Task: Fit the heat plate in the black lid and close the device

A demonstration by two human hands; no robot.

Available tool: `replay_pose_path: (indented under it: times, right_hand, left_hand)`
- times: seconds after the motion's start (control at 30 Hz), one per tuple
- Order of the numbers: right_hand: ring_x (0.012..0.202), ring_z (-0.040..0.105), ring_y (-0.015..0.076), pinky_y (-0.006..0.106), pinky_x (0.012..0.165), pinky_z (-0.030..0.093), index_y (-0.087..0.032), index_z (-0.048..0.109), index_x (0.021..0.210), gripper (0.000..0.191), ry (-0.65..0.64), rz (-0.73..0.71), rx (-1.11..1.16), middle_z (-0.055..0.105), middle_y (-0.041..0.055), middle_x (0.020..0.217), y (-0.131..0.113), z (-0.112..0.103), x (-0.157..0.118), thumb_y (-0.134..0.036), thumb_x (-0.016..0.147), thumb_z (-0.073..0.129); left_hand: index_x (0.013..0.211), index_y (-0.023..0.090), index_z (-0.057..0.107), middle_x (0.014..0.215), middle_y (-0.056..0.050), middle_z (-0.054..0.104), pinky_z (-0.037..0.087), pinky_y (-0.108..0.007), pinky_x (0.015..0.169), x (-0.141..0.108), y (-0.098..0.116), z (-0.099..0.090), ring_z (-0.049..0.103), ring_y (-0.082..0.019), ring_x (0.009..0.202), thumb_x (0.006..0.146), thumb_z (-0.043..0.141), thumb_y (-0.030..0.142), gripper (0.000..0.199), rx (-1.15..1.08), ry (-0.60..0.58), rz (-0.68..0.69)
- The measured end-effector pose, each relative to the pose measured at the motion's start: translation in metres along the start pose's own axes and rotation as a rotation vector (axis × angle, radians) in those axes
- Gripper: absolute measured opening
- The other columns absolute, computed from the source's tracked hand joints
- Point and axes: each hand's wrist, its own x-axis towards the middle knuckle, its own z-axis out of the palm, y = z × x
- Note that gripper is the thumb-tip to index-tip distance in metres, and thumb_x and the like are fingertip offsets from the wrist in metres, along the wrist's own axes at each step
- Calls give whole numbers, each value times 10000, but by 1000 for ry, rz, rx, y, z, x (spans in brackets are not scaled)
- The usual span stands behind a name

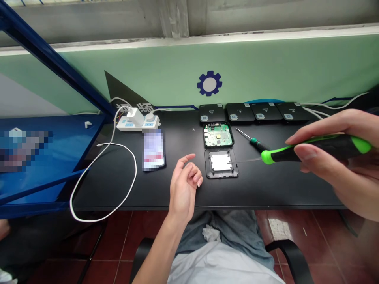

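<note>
1. Right hand, nearest the camera at the right of the scene: fingers closed around a green-and-black screwdriver, held nearly level, with the thin shaft reaching left.
2. Shaft tip: at the right side of a black plastic frame on the black table; contact between the two impossible to tell.
3. Inside that frame: a square silver metal plate.
4. Just beyond the frame: a green circuit board in a black shell, directly far of the plate and well left of the right hand.
5. Left hand: empty and half open, fingers loosely curled, just left of the frame near the table's near edge.
6. Right of the circuit board: a smaller black-and-green screwdriver lying on the table, tip toward the far left.
7. Along the far edge: a row of four black device cases.
8. Farther left: a white power strip, a phone with a blurred screen, and a looped white cable.
9. Beyond everything: a green wall panel with a blue gear emblem; at far left, a blue metal shelf.
</note>
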Motion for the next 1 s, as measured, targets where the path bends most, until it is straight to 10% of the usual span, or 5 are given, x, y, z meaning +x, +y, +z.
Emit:
replay_pose_path:
  times: [0.33, 0.57, 1.0]
  right_hand:
    - [681, 677, 147, 372, 632, 434, -333, 821, 998, 448, -20, 12, 45, 804, -28, 809, -8, 0, 2, -760, 1047, 695]
    - [643, 653, 124, 381, 556, 393, -338, 816, 1046, 359, -13, -63, 63, 786, -53, 812, -17, 0, 1, -677, 1088, 704]
    - [596, 654, 88, 311, 496, 432, -356, 810, 1079, 344, -29, -114, 82, 793, -82, 804, -19, 4, 1, -675, 1104, 683]
  left_hand:
    - [1214, 199, 729, 863, -2, 807, 604, -267, 816, -3, -6, -14, 772, -172, 809, 993, 870, 290, 278, 524, -155, 201]
    - [1066, 267, 832, 990, 12, 918, 665, -281, 881, -10, -14, -22, 899, -214, 894, 1000, 935, 242, 125, 964, -116, 678]
    - [995, 286, 928, 946, -9, 872, 644, -303, 828, -11, -9, -14, 816, -188, 837, 967, 960, 185, 109, 889, -140, 848]
